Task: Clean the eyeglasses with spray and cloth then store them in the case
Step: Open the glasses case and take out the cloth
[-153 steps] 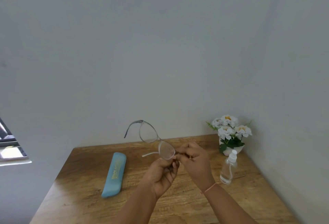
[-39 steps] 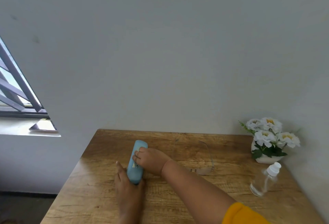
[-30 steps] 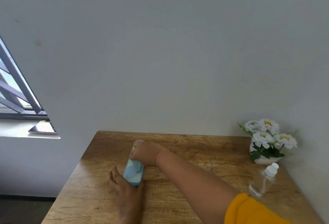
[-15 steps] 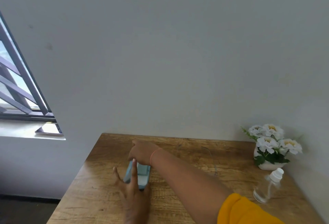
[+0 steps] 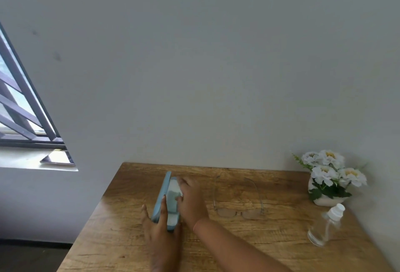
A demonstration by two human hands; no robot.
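Observation:
A light blue glasses case (image 5: 161, 197) lies on the left part of the wooden table (image 5: 270, 241), its lid tipped up to the left. A pale folded cloth (image 5: 172, 193) shows inside. My left hand (image 5: 161, 226) holds the case's near end, fingers against the lid. My right hand (image 5: 191, 199) rests at the case's right side with fingertips on the cloth inside. The thin-framed eyeglasses (image 5: 238, 212) lie unfolded on the table right of the case, temples pointing to the wall. A clear spray bottle (image 5: 325, 225) with a white cap stands at the right.
A white pot of white flowers (image 5: 331, 177) stands in the back right corner by the wall. The table's left edge drops to the floor. A barred window (image 5: 19, 116) with a sill is at the far left.
The eyeglasses, held up in both hands earlier, now lie on the table. The case was shut a second ago; its lid now stands open and my right hand has moved into it.

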